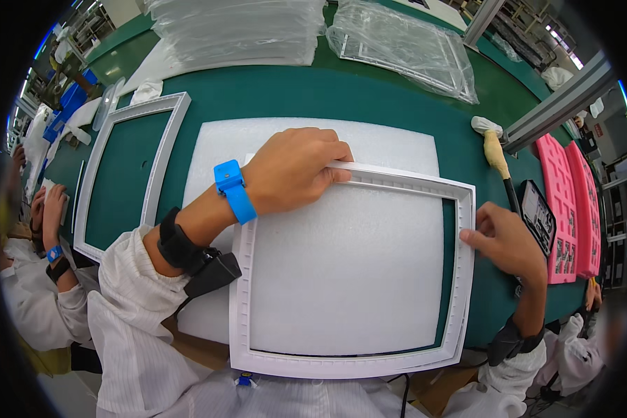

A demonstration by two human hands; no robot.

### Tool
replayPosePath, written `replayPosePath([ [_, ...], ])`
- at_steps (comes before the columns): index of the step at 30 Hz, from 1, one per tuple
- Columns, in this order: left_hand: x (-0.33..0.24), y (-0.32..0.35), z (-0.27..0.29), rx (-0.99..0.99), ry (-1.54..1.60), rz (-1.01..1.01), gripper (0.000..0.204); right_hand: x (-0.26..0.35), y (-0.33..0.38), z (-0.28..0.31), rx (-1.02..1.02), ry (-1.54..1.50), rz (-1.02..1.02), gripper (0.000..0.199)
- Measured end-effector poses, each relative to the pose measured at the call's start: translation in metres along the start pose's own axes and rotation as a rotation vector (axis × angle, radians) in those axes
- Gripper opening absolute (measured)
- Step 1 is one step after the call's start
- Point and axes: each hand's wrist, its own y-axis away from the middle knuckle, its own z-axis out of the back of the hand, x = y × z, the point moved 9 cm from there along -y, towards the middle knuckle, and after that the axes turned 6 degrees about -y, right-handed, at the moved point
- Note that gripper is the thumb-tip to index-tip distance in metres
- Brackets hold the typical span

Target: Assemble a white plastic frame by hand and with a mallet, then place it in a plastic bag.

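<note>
Your left hand [296, 171] pressed flat, fingers closed over the top edge of the white frame [355, 362], which lay on the foam sheet [313, 139] on the table [313, 90]. Your right hand [505, 240] pinched its right edge. You seemed to be squaring it; shifting it would call for both grips moving evenly.

White frame [460, 279] smooth matt plastic, foam sheet [341, 272] white, finely textured, matt, counter [327, 94] green matt mat, wristband [234, 191] blue glossy plastic, bags [404, 45] clear crinkled film, trays [571, 202] pink matt plastic, sleeves white cloth.
</note>
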Motion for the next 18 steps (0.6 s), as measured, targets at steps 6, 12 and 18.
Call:
replayPosePath([
  [6, 0.010, 0.023, 0.041, -0.033, -0.025, 0.096, 0.017, 0.032, -0.007, -0.016, 0.078, -0.336, 0.023, 0.028],
  [12, 0.041, 0.058, 0.044, 0.123, -0.004, 0.226, 0.022, 0.075, -0.023, -0.042, 0.165, -0.122, 0.108, 0.027],
  [18, 0.040, 0.058, 0.043, 0.250, -0.051, 0.175, 0.030, 0.095, -0.033, -0.030, 0.106, 0.124, 0.084, 0.028],
])
